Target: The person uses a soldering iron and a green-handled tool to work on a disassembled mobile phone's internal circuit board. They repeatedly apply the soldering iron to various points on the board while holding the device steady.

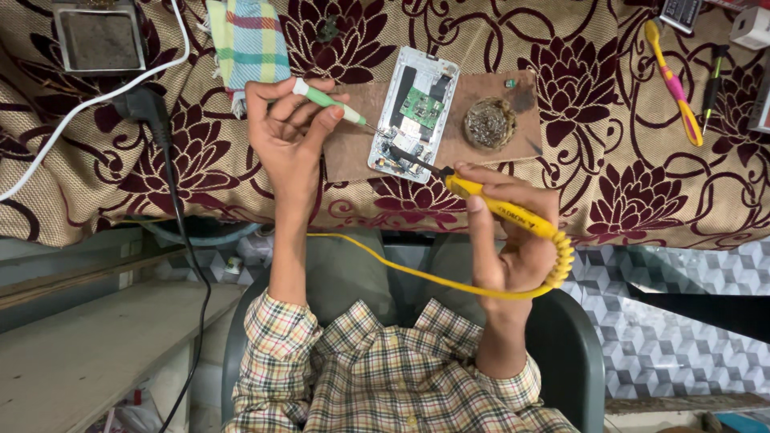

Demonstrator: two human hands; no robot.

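Two hands at work over an opened phone [414,112]. Left hand [285,132]: fingers pinched around a green-handled screwdriver [329,102], tip touching the phone's lower left edge. Right hand [513,240]: closed around a yellow soldering iron [501,207], dark tip resting on the phone's lower circuit area; yellow cord [401,269] looping below the table edge. Phone lying face-down, back removed, on a brown board [521,136], just beside a round coil of metal wool [489,123]. Board resting on a table covered by a floral cloth [642,176]. Pink-and-yellow toothbrush [674,84] lying well apart, far right.
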